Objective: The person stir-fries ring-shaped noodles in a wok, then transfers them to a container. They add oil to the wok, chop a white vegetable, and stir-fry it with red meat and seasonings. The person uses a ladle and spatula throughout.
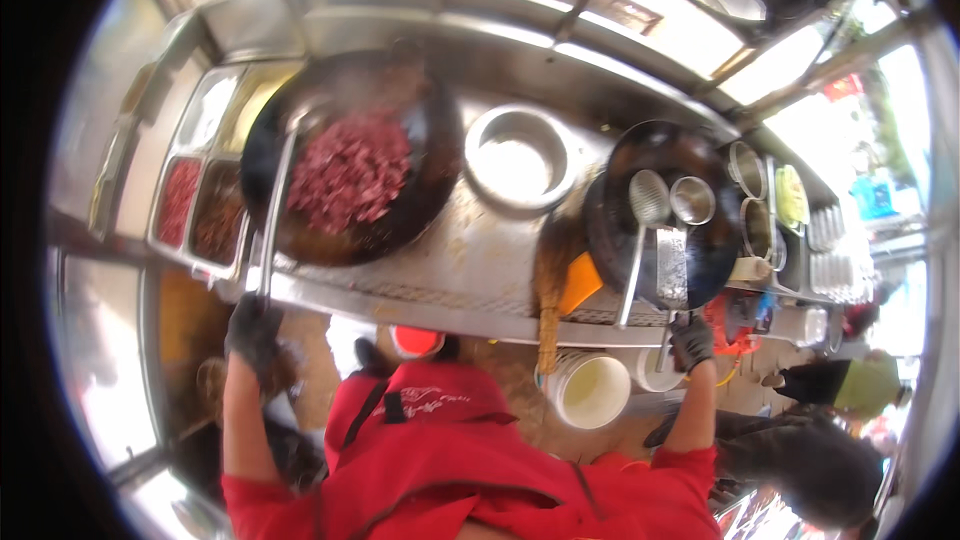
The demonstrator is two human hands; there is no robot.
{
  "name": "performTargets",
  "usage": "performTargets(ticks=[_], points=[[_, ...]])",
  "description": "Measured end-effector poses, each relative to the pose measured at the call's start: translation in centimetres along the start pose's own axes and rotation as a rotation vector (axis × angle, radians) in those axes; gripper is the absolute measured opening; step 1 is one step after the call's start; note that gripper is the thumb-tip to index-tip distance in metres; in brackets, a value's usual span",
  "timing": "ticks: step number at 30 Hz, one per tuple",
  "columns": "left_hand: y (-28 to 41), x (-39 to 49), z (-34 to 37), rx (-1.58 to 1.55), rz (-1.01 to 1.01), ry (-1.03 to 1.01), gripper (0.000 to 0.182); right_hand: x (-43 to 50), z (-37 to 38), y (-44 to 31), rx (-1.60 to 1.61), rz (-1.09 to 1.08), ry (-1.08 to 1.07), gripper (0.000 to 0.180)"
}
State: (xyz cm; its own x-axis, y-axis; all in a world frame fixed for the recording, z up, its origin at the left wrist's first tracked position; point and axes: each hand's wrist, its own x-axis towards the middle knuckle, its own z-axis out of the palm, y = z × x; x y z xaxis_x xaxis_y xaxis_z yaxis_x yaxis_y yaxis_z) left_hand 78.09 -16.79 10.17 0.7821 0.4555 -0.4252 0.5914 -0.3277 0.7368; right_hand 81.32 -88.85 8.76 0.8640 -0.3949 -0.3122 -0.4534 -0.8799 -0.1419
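Note:
In a black glove, my left hand point(253, 334) grips the lower end of a long metal ladle point(277, 202). The ladle's head rests at the far left inside a large dark wok point(420, 217), beside a heap of chopped reddish meat point(352, 172). Haze blurs the wok's far side. My right hand point(691, 343), also gloved, is at the near edge of a second wok point(622, 150), close against the handle of a metal spatula point(671, 266). Whether its fingers close round that handle is unclear. A perforated skimmer point(649, 197) and a small round ladle point(692, 200) lie in this wok.
Between the woks stand a round metal pot point(487, 191), a bristle brush point(551, 277) and an orange piece point(581, 283). Metal food trays point(247, 236) stand at left, more containers point(756, 229) at right. White buckets point(622, 409) sit below the counter. People point(795, 457) are behind at right.

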Motion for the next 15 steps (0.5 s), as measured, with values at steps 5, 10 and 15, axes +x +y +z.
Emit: performTargets(ticks=[5,10,15], points=[[0.5,1.8,-0.9,-0.127,-0.034,0.02,0.013,-7.3,-1.3,-10.5,0.7,0.173,0.093,0.016],[-1.8,6.0,-4.2,-0.07,-0.153,-0.051,0.02,-6.3,0.4,-26.6,0.361,-0.596,0.199,0.023],[-5.2,10.6,-8.3,0.066,0.052,-0.093,0.038,-2.4,-3.4,-41.7,-0.206,-0.546,-0.182,0.045]])
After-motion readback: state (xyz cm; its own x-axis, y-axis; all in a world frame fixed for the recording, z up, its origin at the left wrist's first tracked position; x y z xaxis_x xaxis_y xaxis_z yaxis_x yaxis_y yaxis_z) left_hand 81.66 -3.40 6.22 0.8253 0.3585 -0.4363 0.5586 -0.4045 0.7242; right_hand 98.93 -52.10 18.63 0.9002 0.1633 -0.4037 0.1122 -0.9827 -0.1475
